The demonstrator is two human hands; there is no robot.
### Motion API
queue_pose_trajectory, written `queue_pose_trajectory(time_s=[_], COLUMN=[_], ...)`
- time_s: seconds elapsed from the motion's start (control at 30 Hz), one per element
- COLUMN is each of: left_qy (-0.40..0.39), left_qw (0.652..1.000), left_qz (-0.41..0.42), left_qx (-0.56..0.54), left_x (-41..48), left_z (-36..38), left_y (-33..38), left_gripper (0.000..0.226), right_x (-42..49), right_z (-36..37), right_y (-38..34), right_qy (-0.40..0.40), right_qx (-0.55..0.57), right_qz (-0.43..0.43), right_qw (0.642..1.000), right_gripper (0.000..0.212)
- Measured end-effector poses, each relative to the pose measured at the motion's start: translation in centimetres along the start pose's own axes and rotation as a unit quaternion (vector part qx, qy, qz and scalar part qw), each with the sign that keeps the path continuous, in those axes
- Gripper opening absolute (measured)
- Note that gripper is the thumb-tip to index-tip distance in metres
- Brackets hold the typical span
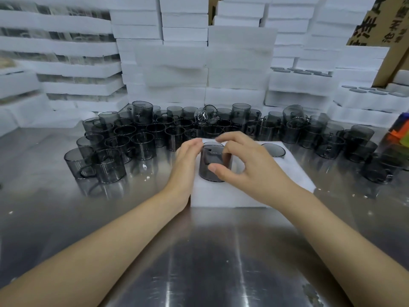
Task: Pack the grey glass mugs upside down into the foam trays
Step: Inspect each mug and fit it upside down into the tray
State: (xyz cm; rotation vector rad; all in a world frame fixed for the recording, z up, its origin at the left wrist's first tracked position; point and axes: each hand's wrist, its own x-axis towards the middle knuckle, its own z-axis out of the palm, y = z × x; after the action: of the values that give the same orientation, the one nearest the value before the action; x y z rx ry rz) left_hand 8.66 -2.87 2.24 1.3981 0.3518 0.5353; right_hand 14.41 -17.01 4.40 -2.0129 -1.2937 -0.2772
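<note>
A white foam tray (pixel 221 196) lies on the steel table in front of me. A grey glass mug (pixel 210 160) stands upside down in it, most of its body still above the foam. My right hand (pixel 250 167) curls round the mug, thumb on its near side and fingers over its upturned base. My left hand (pixel 186 165) has straight fingers beside the mug's left wall. A second grey mug (pixel 273 149) sits sunk in the tray at the back right, with only its base showing.
Several loose grey mugs (pixel 141 138) crowd the table behind and on both sides of the tray. Stacks of white foam trays (pixel 239 63) wall off the back. A cardboard box (pixel 394 41) and a colourful object (pixel 398 129) are at the right.
</note>
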Motion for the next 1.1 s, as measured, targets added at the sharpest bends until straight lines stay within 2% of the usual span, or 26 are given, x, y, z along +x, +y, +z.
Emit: queue_pose_trajectory(time_s=[0.13, 0.23, 0.4, 0.53, 0.67, 0.83, 0.93, 1.03, 1.1], left_qy=[-0.038, -0.037, -0.028, -0.023, -0.031, -0.03, -0.018, -0.025, -0.044], left_qw=[0.999, 0.999, 0.996, 0.997, 0.997, 0.994, 0.987, 0.979, 0.97], left_qz=[-0.005, 0.014, 0.053, 0.048, 0.032, 0.043, 0.079, 0.104, 0.127], left_qx=[0.021, 0.026, 0.065, 0.057, 0.063, 0.096, 0.138, 0.173, 0.201], left_x=[-0.4, -0.4, -0.3, -0.4, -0.8, -0.7, -0.6, -0.6, -0.6], left_z=[0.0, 0.1, 0.1, 0.2, 0.1, 0.4, 0.3, 0.2, 0.1], left_y=[0.6, 0.5, 0.7, 0.6, 0.2, 0.3, 0.2, 0.0, -0.3], left_gripper=[0.031, 0.032, 0.055, 0.051, 0.021, 0.028, 0.036, 0.036, 0.041], right_x=[0.3, 0.5, 0.6, 0.7, 1.0, 0.8, 0.7, 0.6, 0.8], right_z=[0.5, 0.3, 0.4, 0.2, -0.5, 0.2, 0.5, 0.7, 0.6], right_y=[-0.3, -0.2, -0.4, -0.4, -0.2, -0.7, -1.0, -0.9, -0.5], right_qy=[-0.018, -0.025, -0.017, -0.034, -0.073, -0.04, -0.016, -0.012, -0.036], right_qx=[0.02, 0.059, 0.015, 0.023, 0.04, -0.033, -0.066, -0.045, 0.043], right_qz=[0.006, 0.013, -0.016, -0.015, 0.007, -0.041, -0.073, -0.065, -0.037], right_qw=[1.0, 0.998, 1.0, 0.999, 0.997, 0.998, 0.995, 0.997, 0.998], right_gripper=[0.021, 0.012, 0.026, 0.021, 0.009, 0.016, 0.022, 0.021, 0.011])
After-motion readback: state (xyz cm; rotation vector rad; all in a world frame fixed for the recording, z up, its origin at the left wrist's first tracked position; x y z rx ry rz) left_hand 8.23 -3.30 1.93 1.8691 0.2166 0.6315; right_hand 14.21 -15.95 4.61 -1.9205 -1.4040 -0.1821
